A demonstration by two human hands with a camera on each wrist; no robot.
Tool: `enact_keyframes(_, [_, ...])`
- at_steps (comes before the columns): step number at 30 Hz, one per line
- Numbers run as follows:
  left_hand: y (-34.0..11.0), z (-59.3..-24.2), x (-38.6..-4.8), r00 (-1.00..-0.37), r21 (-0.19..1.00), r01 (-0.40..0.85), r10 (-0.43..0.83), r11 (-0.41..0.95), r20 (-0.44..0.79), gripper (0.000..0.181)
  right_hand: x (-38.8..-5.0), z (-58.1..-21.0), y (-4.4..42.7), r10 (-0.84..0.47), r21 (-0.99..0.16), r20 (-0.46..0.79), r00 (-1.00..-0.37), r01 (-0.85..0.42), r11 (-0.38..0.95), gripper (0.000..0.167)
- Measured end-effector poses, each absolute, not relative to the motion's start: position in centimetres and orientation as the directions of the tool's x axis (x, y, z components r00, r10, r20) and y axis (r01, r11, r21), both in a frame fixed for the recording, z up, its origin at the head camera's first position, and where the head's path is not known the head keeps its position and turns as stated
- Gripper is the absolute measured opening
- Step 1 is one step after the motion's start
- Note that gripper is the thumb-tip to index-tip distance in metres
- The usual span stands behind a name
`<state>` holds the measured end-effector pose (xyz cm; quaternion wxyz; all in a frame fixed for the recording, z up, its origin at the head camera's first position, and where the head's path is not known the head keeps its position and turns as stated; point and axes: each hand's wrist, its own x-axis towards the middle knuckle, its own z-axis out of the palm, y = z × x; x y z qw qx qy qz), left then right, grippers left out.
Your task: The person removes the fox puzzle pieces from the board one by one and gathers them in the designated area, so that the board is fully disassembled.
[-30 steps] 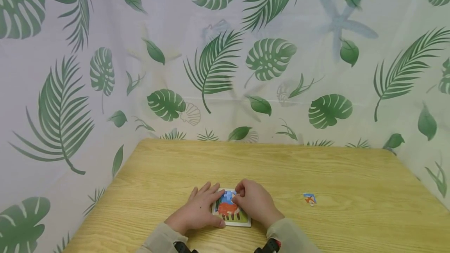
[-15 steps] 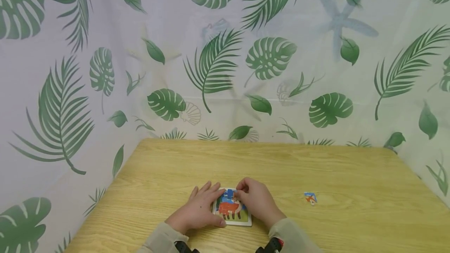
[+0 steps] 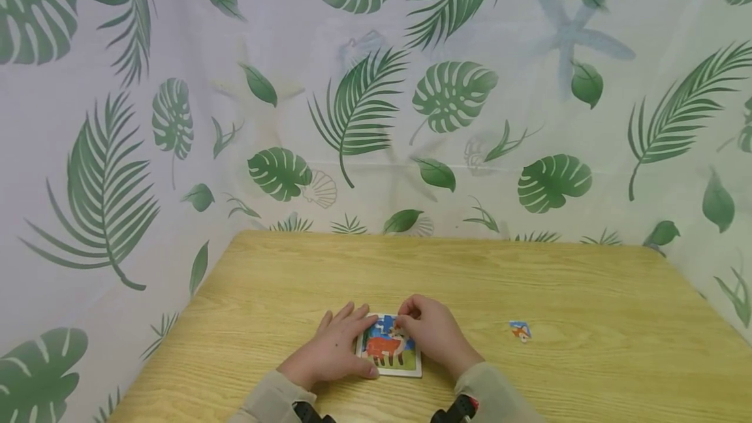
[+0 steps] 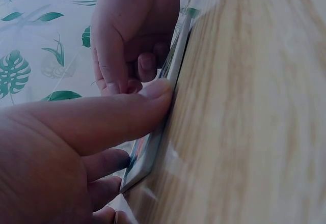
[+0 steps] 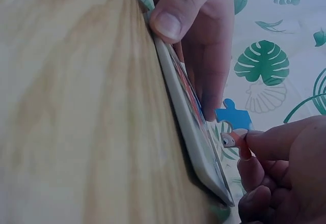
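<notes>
A small jigsaw puzzle tray with a white rim and a picture of an orange, fox-like animal lies at the table's near middle. My left hand rests along its left side, fingers spread out, thumb on the near rim. With thumb and index finger, my right hand pinches a puzzle piece, blue with an orange part and a printed eye. In the right wrist view this piece is tilted up above the tray's surface. Part of the picture is hidden by the right fingers in the head view.
Another small blue and orange item, seemingly puzzle pieces, lies on the wooden table to the right. Leaf-printed curtains stand behind the table and on both sides. Dark bands with devices sit at both wrists.
The right hand has shifted slightly up and to the right, and more of the animal's head area shows beside its fingers. The left hand stays in place on the tray.
</notes>
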<state>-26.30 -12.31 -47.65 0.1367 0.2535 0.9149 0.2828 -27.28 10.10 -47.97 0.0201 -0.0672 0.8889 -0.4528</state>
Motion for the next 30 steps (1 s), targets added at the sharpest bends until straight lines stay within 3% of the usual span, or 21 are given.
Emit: enact_keyframes(30, [-12.2,-47.6,-26.2,-0.841,0.582,0.384,0.532,0.717,-0.099,0.092,-27.8,-46.9,14.9,-0.127,-0.753,0.015,-0.992,-0.095,0.651,0.011])
